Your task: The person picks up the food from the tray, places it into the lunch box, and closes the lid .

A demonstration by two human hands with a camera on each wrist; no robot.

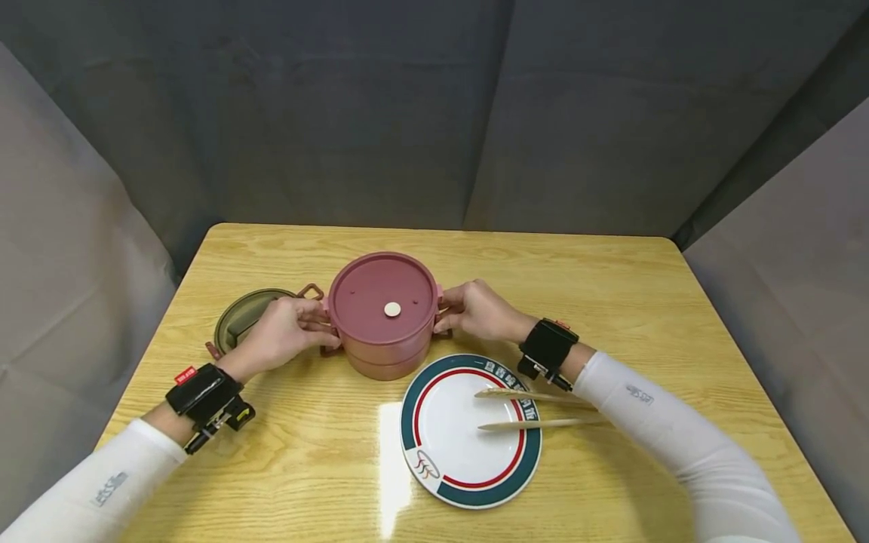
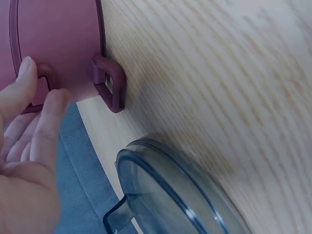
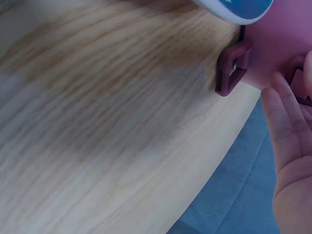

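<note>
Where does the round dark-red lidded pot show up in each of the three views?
Head: the round dark-red lidded pot stands mid-table, between the left hand and the right hand.
Left wrist: its wall fills the top-left corner.
Right wrist: its wall sits at the upper right.
Shared landmark: the light wooden table.

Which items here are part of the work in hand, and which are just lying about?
In hand:
- pink stacked container
- left hand and right hand, one at each side of it

Lying about:
- transparent lid, left of the container
- plate
- chopsticks, resting across the plate
</note>
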